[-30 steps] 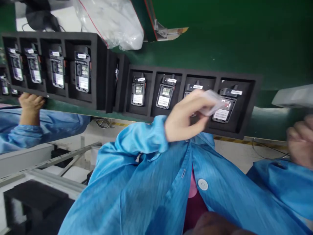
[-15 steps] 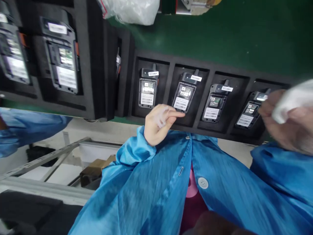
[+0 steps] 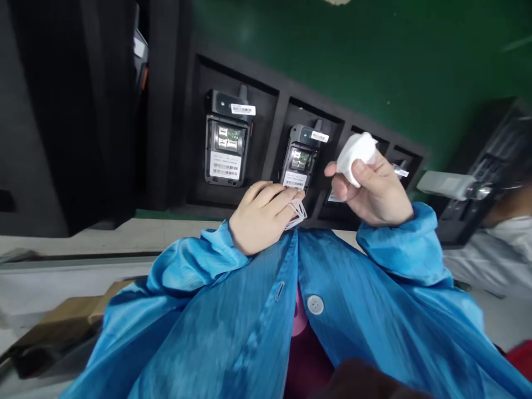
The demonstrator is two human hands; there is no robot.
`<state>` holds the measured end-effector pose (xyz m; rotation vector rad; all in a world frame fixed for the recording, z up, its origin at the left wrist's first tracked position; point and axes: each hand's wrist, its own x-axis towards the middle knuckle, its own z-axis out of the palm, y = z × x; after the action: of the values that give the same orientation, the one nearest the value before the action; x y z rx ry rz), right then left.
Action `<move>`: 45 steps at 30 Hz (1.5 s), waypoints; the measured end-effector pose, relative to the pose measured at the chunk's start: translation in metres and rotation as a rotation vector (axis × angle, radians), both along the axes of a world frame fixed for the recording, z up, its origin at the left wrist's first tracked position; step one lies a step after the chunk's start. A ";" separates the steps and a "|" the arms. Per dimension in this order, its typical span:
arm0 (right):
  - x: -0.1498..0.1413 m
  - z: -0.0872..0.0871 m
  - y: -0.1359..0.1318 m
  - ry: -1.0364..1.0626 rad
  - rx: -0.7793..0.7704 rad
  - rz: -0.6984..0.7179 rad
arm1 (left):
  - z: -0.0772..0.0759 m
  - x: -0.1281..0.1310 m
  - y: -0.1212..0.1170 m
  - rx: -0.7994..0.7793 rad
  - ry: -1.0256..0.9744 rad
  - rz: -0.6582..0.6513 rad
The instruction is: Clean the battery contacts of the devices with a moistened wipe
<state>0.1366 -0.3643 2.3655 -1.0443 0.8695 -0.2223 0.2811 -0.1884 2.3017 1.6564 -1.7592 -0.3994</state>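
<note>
My left hand (image 3: 261, 217) is closed at the near edge of a black foam tray (image 3: 275, 130). Thin white-edged pieces (image 3: 296, 213) stick out from under its fingers. Just beyond the fingertips, a handheld device (image 3: 300, 159) lies in its compartment, back up, bay uncovered, label at its lower end partly hidden. My right hand (image 3: 378, 191) is raised over the tray's right part, pinching a white crumpled wad (image 3: 356, 156), perhaps cloth or tissue. In the left compartment lies another open-backed device (image 3: 226, 144) with barcode labels. Behind my right hand, further devices are mostly covered.
Tall black foam (image 3: 100, 122) rises at the left, with part of a device in a gap. Beyond the tray stretches a green tabletop (image 3: 332, 61). At the right stand another black tray (image 3: 469, 213) and a pale block (image 3: 444, 184), with another person's blurred arm (image 3: 515, 210) close by.
The view has shifted right and come nearer the tray. My right hand, with the white wad, has come inward over the tray. My left hand has turned back up, the white-edged pieces now showing.
</note>
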 end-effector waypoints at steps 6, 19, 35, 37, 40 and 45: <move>0.003 0.007 0.012 -0.068 -0.006 0.130 | 0.020 -0.001 -0.009 -0.155 0.301 0.233; 0.005 0.005 0.037 -0.024 -0.181 0.143 | 0.035 -0.011 -0.026 -0.034 0.613 0.356; 0.021 -0.029 0.003 0.328 -1.336 0.419 | 0.000 -0.005 -0.010 -0.076 -0.145 0.150; 0.020 -0.034 0.002 0.304 -1.458 0.477 | 0.000 -0.007 -0.011 -0.083 -0.175 0.174; 0.019 -0.035 0.002 0.267 -1.629 0.568 | -0.001 -0.010 -0.011 -0.109 -0.214 0.225; 0.019 -0.030 0.003 0.276 -1.762 0.669 | 0.000 -0.014 -0.014 -0.137 -0.225 0.267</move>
<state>0.1554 -0.3614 2.3358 -2.9803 0.3270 -0.2529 0.2671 -0.2027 2.3014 1.8619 -1.6485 0.0306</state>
